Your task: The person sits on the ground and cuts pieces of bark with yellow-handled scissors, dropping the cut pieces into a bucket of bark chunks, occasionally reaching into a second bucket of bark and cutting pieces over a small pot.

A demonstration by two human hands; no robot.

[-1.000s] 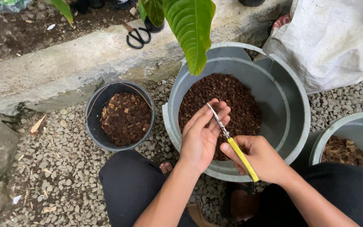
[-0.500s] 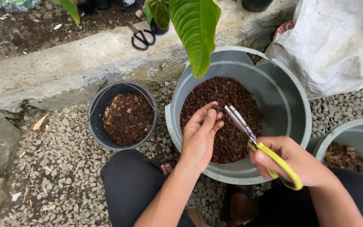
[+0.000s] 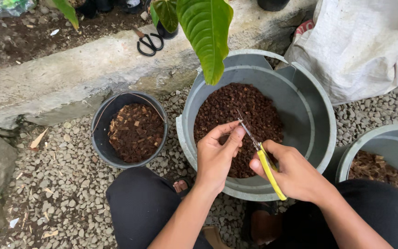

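My right hand (image 3: 293, 173) grips yellow-handled scissors (image 3: 260, 154), blades closed and pointing up-left over a large grey tub (image 3: 316, 120) filled with brown bark chips (image 3: 242, 120). My left hand (image 3: 217, 154) sits just left of the blades, palm up, its fingertips touching the blade tips; whether a small piece is pinched there I cannot tell. Both hands hover above the tub's near rim.
A small black bucket (image 3: 100, 138) of bark chips stands left of the tub on gravel. Another grey tub (image 3: 383, 147) is at the right edge. Black scissors (image 3: 149, 42) lie on a concrete curb (image 3: 79, 74). A white sack (image 3: 365, 46) leans at upper right; a green leaf (image 3: 206, 34) overhangs.
The scissors were closed against my left hand, then opened and swung right; now they are shut again with the tips back at my left fingertips.
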